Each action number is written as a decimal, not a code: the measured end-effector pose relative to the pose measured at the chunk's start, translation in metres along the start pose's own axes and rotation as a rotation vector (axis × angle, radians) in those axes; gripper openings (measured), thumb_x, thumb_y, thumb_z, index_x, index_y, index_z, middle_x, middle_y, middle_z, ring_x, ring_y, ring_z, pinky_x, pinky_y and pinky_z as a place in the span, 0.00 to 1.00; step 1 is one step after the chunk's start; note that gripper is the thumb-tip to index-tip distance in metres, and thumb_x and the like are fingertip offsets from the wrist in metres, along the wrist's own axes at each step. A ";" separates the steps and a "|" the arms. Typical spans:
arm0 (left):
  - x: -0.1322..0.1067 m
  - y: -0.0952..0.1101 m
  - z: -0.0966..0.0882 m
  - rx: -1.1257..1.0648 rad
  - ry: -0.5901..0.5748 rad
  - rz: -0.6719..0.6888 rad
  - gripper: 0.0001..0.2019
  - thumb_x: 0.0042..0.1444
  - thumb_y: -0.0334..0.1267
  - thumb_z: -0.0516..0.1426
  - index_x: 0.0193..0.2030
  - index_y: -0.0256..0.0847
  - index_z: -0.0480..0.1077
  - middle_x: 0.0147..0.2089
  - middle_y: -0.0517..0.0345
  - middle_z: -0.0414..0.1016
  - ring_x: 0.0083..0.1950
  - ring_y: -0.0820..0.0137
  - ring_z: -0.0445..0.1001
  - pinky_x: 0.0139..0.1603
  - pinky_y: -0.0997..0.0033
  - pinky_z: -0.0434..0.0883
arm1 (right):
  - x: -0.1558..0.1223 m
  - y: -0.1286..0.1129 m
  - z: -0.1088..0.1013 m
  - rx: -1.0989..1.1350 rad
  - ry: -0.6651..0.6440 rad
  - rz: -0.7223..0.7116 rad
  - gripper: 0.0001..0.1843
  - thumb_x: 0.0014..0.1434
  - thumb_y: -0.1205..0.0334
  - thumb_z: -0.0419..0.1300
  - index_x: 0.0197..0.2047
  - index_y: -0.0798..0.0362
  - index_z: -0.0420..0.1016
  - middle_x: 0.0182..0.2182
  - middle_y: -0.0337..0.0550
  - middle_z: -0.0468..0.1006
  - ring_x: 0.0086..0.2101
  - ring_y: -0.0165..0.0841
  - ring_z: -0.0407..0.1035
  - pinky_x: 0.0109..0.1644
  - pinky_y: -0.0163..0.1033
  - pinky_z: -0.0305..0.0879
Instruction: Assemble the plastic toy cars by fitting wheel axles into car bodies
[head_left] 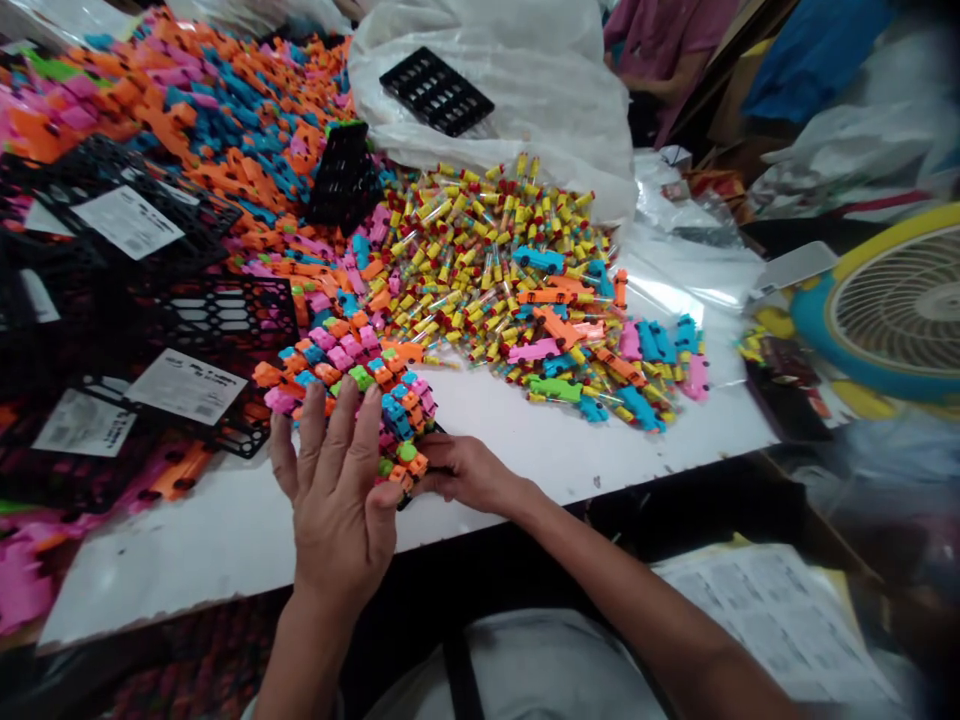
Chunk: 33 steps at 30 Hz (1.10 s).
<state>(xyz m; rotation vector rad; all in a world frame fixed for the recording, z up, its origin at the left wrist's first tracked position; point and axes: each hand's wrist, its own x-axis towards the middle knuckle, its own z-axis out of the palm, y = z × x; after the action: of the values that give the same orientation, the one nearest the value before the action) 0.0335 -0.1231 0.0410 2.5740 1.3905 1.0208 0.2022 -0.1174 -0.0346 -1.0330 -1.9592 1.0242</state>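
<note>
Toy-car tray [360, 390] under left hand [337, 500] fingers [341, 420]; right hand [461, 470] grips edge.

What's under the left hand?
The left hand lies flat on a block of small toy cars packed side by side. A black edge shows by the right hand; the rest beneath is covered.

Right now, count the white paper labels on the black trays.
4 labels show, all on the left: one upper, one at the edge, one middle, one lowest. More may be hidden.
</note>
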 end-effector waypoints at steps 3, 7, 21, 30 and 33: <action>0.005 -0.003 0.000 0.027 -0.022 0.024 0.29 0.66 0.53 0.35 0.71 0.45 0.47 0.72 0.51 0.52 0.74 0.54 0.44 0.72 0.39 0.39 | 0.005 -0.002 0.003 0.004 -0.006 0.015 0.04 0.60 0.66 0.61 0.38 0.55 0.76 0.37 0.41 0.78 0.39 0.31 0.73 0.41 0.31 0.67; 0.008 -0.005 0.004 0.071 0.030 0.040 0.28 0.63 0.48 0.51 0.69 0.46 0.53 0.67 0.48 0.62 0.71 0.53 0.53 0.72 0.39 0.44 | 0.010 -0.002 0.011 -0.009 -0.001 0.016 0.06 0.61 0.65 0.61 0.40 0.53 0.77 0.38 0.40 0.78 0.39 0.30 0.73 0.41 0.30 0.67; 0.022 0.000 -0.007 0.099 0.071 0.039 0.28 0.62 0.42 0.54 0.68 0.50 0.54 0.70 0.51 0.57 0.71 0.53 0.52 0.71 0.37 0.43 | -0.092 0.023 -0.115 -0.900 0.666 0.840 0.13 0.59 0.63 0.56 0.47 0.54 0.74 0.44 0.51 0.70 0.39 0.39 0.69 0.39 0.41 0.65; 0.032 -0.002 0.003 0.197 -0.013 0.075 0.23 0.63 0.46 0.53 0.64 0.45 0.62 0.65 0.49 0.65 0.68 0.57 0.60 0.70 0.46 0.52 | -0.046 -0.002 -0.043 0.039 0.525 0.600 0.13 0.59 0.53 0.57 0.42 0.50 0.60 0.25 0.34 0.72 0.22 0.30 0.68 0.28 0.35 0.66; 0.032 0.000 0.000 0.194 -0.030 0.071 0.23 0.63 0.45 0.52 0.64 0.45 0.62 0.65 0.49 0.65 0.68 0.57 0.60 0.69 0.46 0.53 | -0.025 -0.004 -0.009 0.544 0.300 0.462 0.16 0.60 0.51 0.56 0.44 0.50 0.57 0.21 0.31 0.72 0.21 0.30 0.71 0.28 0.36 0.70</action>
<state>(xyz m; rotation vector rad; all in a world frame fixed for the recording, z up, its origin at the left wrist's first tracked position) 0.0456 -0.0987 0.0574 2.7818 1.4684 0.8926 0.2191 -0.1375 -0.0325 -1.2498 -1.1247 1.4476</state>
